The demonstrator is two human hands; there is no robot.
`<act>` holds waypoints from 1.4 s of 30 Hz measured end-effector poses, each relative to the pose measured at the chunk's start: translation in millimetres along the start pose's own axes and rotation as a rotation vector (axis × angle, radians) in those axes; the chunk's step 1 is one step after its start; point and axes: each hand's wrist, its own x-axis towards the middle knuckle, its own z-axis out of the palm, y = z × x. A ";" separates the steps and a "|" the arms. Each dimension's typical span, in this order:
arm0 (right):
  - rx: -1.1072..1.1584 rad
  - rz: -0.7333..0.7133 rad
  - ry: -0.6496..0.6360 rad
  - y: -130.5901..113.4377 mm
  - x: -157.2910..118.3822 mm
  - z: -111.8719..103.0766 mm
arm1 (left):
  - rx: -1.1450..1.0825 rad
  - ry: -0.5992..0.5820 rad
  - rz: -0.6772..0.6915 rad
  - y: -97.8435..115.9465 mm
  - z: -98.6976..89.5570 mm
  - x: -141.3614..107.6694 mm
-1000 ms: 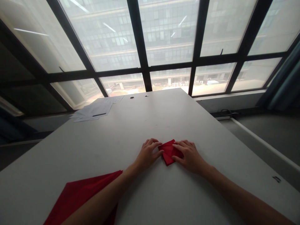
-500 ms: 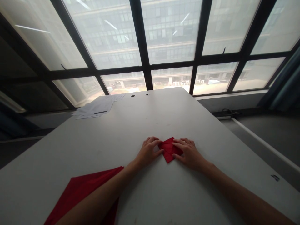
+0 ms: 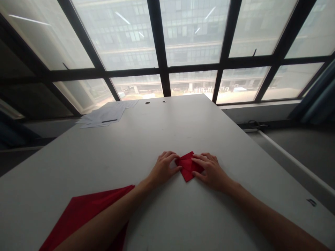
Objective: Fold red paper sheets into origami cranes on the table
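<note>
A small folded red sheet [image 3: 186, 164] lies flat on the white table [image 3: 146, 216], its crease lines showing; whether it is paper or cloth I cannot tell. My left hand [image 3: 165, 167] has thumb and fingertips on its left corner, fingers curved. Over the right part lies my right hand [image 3: 208, 169], thumb at the lower edge and fingers across the upper side. That hand hides the right end of the sheet. Beneath my left forearm is a larger red sheet [image 3: 83, 212], partly covered by the arm.
Loose white papers [image 3: 104, 113] with a dark strip [image 3: 109, 121] on them lie at the table's far left. A small dark mark or tag [image 3: 311, 202] is near the right edge. Two small round holes show at the far end, before tall windows [image 3: 193, 31].
The view has shifted slightly. Both hands stay at the folded red sheet; my left fingertips sit marginally farther left, and the folds look the same.
</note>
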 end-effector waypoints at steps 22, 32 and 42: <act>0.017 -0.022 0.020 -5.6 0.1 -3.6 | -0.098 0.006 0.027 -1.0 -0.4 0.5; 0.050 -0.028 0.030 -5.9 1.6 -3.9 | -0.091 0.017 -0.014 -2.7 1.8 -0.2; 0.084 -0.055 0.049 -5.8 2.3 -5.3 | -0.046 0.049 -0.096 -4.7 5.5 0.6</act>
